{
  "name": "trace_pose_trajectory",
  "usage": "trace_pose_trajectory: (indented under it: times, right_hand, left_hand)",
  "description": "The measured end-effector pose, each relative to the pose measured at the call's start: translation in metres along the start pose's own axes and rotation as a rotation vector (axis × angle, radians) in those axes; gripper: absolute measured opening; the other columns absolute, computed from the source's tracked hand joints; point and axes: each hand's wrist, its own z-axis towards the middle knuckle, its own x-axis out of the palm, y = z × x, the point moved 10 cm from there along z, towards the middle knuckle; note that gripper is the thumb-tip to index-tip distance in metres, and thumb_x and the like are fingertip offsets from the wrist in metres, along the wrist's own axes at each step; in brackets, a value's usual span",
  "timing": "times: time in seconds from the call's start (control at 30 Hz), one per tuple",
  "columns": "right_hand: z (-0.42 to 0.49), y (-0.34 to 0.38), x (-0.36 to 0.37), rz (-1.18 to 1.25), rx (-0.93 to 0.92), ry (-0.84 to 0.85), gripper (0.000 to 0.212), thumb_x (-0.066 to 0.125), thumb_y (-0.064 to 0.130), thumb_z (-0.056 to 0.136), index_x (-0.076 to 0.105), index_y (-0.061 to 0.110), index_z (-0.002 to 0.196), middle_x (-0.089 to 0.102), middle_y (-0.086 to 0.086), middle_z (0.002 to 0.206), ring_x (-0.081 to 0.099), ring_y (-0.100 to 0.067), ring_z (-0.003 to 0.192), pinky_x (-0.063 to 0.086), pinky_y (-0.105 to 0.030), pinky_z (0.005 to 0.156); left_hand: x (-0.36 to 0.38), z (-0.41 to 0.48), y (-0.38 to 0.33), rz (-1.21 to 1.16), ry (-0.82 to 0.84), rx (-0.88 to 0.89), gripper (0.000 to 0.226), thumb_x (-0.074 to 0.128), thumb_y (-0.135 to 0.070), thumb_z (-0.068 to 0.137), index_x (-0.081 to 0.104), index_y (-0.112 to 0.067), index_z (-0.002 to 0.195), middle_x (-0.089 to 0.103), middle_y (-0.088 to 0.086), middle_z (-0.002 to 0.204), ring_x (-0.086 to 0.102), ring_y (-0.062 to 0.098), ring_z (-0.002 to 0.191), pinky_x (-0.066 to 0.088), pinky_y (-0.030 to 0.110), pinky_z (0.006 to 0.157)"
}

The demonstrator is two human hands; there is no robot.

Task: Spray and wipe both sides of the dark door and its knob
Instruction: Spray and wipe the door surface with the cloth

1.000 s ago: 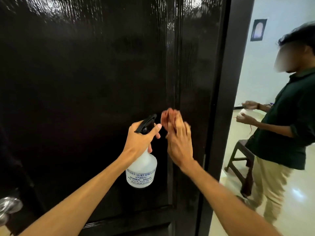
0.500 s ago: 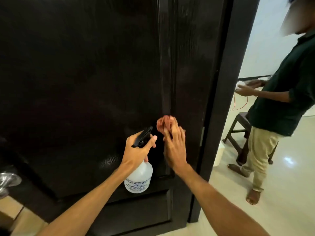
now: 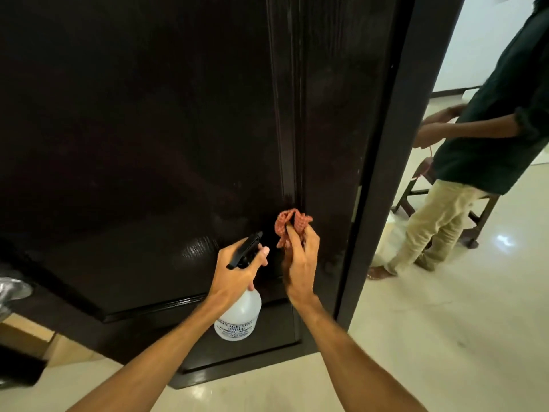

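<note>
A silver knob [image 3: 13, 288] glints at the far left edge of the dark door [image 3: 148, 129], well left of the left hand [image 3: 234, 272], whose fingers curl round the neck of a white spray bottle [image 3: 239, 316], the labelled body hanging below the fist. Just right of that grip, the right hand [image 3: 300, 263] pinches a bunched red checked cloth [image 3: 289, 226] at the door's raised moulding. Further right, past the door's edge, a person in a dark green shirt [image 3: 490, 129] stands by a wooden stool [image 3: 416, 191].

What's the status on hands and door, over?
Left hand grips spray bottle. Right hand holds red cloth by dark door. Knob untouched. Person beyond doorway, not blocking.
</note>
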Motion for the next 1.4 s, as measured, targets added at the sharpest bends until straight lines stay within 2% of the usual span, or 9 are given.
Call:
trace_pose_trajectory:
  times: [0.2, 0.37, 0.57, 0.8, 1.0, 1.1, 1.17, 1.23, 1.4]
  right_hand:
    - [-0.069, -0.067, -0.003, 0.450, 0.689, -0.138, 0.011, 0.052, 0.000, 0.101, 0.059, 0.002, 0.109, 0.066, -0.003, 0.086, 0.066, -0.021, 0.065, 0.053, -0.030, 0.049]
    - [-0.040, -0.041, 0.005, 0.281, 0.394, -0.175, 0.042, 0.063, -0.019, 0.085, 0.070, 0.000, 0.121, 0.058, -0.006, 0.125, 0.060, -0.011, 0.120, 0.048, -0.020, 0.102]
    - [-0.115, -0.122, 0.028, 0.589, 1.005, -0.354, 0.022, 0.049, -0.021, 0.087, 0.062, -0.005, 0.096, 0.070, 0.001, 0.094, 0.071, -0.001, 0.080, 0.055, -0.020, 0.070]
    - [-0.163, -0.180, 0.075, 0.504, 1.366, -0.293, 0.045, 0.059, -0.014, 0.084, 0.072, 0.028, 0.091, 0.073, 0.006, 0.096, 0.072, -0.022, 0.093, 0.061, -0.050, 0.090]
    - [-0.099, -0.118, 0.034, 0.494, 0.912, -0.328, 0.032, 0.067, -0.018, 0.082, 0.072, -0.003, 0.110, 0.069, -0.004, 0.108, 0.066, -0.005, 0.097, 0.047, -0.007, 0.088]
    - [-0.126, -0.141, 0.024, 0.545, 1.004, -0.419, 0.031, 0.061, -0.024, 0.083, 0.071, -0.006, 0.106, 0.071, -0.002, 0.106, 0.071, -0.010, 0.095, 0.054, -0.014, 0.079]
    - [-0.145, -0.172, 0.026, 0.672, 1.246, -0.514, 0.034, 0.055, -0.019, 0.088, 0.068, 0.005, 0.107, 0.070, -0.012, 0.097, 0.072, -0.025, 0.077, 0.059, -0.035, 0.065]
    - [-0.125, -0.189, 0.015, 0.652, 1.220, -0.584, 0.031, 0.063, -0.011, 0.085, 0.068, 0.013, 0.104, 0.068, -0.019, 0.104, 0.069, -0.036, 0.087, 0.060, -0.054, 0.077]
    - [-0.053, -0.130, -0.032, 0.360, 0.713, -0.493, 0.029, 0.072, -0.006, 0.088, 0.069, 0.003, 0.116, 0.067, -0.008, 0.115, 0.063, -0.012, 0.110, 0.051, -0.023, 0.098]
  left_hand:
    - [0.013, -0.008, 0.029, 0.042, 0.029, -0.032, 0.010, 0.072, -0.018, 0.099, 0.070, -0.010, 0.093, 0.074, 0.010, 0.079, 0.052, 0.011, 0.042, 0.046, 0.029, 0.043]
    - [0.012, -0.013, 0.054, 0.069, 0.019, -0.067, 0.014, 0.074, -0.027, 0.098, 0.071, -0.014, 0.093, 0.072, 0.015, 0.079, 0.054, 0.014, 0.045, 0.050, 0.032, 0.042]
    - [0.022, -0.025, 0.082, 0.105, 0.059, -0.128, 0.012, 0.074, -0.024, 0.098, 0.071, -0.013, 0.094, 0.072, 0.014, 0.078, 0.058, 0.012, 0.050, 0.050, 0.030, 0.043]
    - [0.018, -0.028, 0.097, 0.123, 0.041, -0.177, 0.011, 0.075, -0.026, 0.098, 0.072, -0.017, 0.093, 0.071, 0.019, 0.077, 0.056, 0.028, 0.050, 0.049, 0.030, 0.041]
    - [0.019, -0.025, 0.092, 0.119, 0.058, -0.162, 0.010, 0.073, -0.022, 0.099, 0.071, -0.013, 0.094, 0.075, 0.008, 0.077, 0.057, 0.015, 0.047, 0.048, 0.027, 0.042]
    - [0.025, -0.026, 0.091, 0.110, 0.074, -0.158, 0.010, 0.073, -0.022, 0.099, 0.071, -0.013, 0.095, 0.075, 0.009, 0.077, 0.059, 0.013, 0.049, 0.049, 0.028, 0.042]
    - [0.030, -0.025, 0.088, 0.092, 0.084, -0.154, 0.010, 0.073, -0.022, 0.099, 0.071, -0.013, 0.094, 0.074, 0.009, 0.079, 0.059, 0.012, 0.050, 0.050, 0.030, 0.043]
    - [0.036, -0.021, 0.084, 0.085, 0.091, -0.144, 0.010, 0.074, -0.023, 0.099, 0.071, -0.013, 0.094, 0.074, 0.009, 0.079, 0.059, 0.011, 0.052, 0.050, 0.030, 0.043]
    - [0.060, -0.015, 0.082, 0.086, 0.102, -0.134, 0.010, 0.073, -0.021, 0.098, 0.071, -0.012, 0.094, 0.074, 0.011, 0.079, 0.062, 0.006, 0.052, 0.050, 0.029, 0.043]
